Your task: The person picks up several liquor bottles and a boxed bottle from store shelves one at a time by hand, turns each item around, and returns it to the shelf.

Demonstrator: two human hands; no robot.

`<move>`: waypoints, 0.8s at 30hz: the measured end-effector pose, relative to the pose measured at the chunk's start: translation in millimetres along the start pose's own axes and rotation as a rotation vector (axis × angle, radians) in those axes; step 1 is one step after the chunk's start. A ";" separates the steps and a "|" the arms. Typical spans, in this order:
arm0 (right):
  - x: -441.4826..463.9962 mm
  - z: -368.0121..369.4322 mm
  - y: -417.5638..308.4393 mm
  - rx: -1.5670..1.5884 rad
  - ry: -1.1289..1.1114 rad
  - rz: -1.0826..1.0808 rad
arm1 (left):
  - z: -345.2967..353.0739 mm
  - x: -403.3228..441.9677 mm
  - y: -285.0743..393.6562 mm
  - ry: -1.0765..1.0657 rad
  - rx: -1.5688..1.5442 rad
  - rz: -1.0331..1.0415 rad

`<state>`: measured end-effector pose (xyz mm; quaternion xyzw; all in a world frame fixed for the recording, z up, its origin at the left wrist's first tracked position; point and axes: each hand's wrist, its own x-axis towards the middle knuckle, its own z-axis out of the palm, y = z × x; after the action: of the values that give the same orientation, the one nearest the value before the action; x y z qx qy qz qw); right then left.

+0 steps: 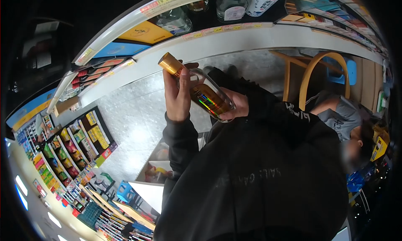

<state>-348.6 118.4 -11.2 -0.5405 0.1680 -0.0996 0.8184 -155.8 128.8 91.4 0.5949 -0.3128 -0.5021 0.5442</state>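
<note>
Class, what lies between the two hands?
In the head view, the gold-capped bottle spans the gap between the left hand, near its cap, and the right hand, at its other end.

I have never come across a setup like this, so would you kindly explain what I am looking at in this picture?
There is no robot here: one camera, worn on a person's head, looks forward and down, and its lens bends the edges. The dark clothing at the bottom is the wearer's own.

The two bare hands are the wearer's. The left hand grips a clear bottle near its gold cap, while the right hand holds it near the base. The bottle is tilted.

At the top, a shelf carries more bottles behind price tags. On the right are a wooden chair and another person in a grey top.
</note>
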 end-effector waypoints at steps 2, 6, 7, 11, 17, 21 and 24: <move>1.4 1.7 -2.9 -0.017 0.008 -0.020 | -0.2 -0.7 1.5 0.013 0.033 0.039; 0.4 8.2 -6.6 0.050 0.005 -0.151 | -1.2 5.8 15.5 -0.090 -0.040 0.090; 2.3 8.4 -10.4 0.092 -0.023 -0.158 | 0.0 7.0 20.5 -0.087 -0.079 0.077; 7.9 12.3 -32.1 0.237 -0.205 -0.249 | -2.7 16.6 32.2 -0.183 -0.207 0.091; -3.9 19.8 -51.4 0.290 -0.199 -0.222 | 6.4 17.4 43.0 -0.140 -0.217 0.067; -5.9 17.8 -53.5 0.310 -0.183 -0.216 | 7.7 18.6 43.3 -0.135 -0.270 0.080; -5.2 14.3 -57.1 0.273 -0.191 -0.224 | 10.0 18.5 43.7 -0.135 -0.243 0.118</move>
<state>-346.8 109.8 47.2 -0.4468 0.0135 -0.1603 0.8801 -152.0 99.3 129.6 0.4700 -0.3202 -0.5423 0.6184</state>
